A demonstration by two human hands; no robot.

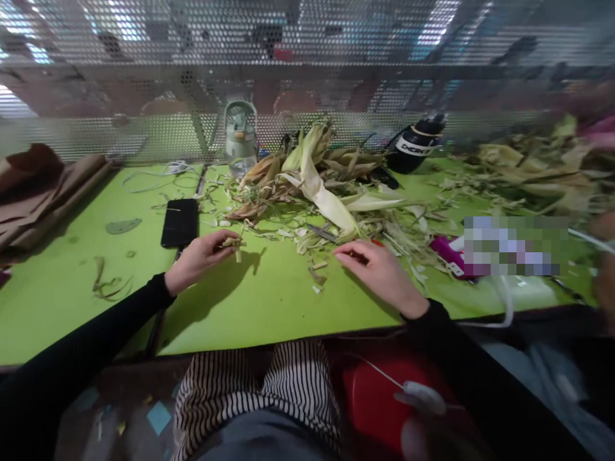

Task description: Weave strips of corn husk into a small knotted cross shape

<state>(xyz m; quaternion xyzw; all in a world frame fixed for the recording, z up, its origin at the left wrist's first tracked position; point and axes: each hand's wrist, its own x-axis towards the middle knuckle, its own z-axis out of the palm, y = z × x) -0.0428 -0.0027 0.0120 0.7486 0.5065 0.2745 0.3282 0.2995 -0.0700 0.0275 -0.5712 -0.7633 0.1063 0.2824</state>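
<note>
Between the thumb and fingers of my left hand [209,251] is a small figure made of corn husk [237,246], held just above the green tabletop. My right hand [377,272] is low over the table on the other side, its fingers curled and the fingertips close together; whatever they hold, if anything, is hidden. Beyond its fingertips lie what look like scissors [321,232], with a bit of red showing by the knuckles. Small husk scraps [318,275] are scattered left of this hand. A large pale corn husk [327,198] slopes down from the pile behind.
A black phone [179,223] lies beyond my left forearm. At the back stand a pale green bottle [241,141] and a tilted black bottle [417,147]. Brown paper [52,192] is at left; more husks [528,166] and a purple object [451,256] are at right.
</note>
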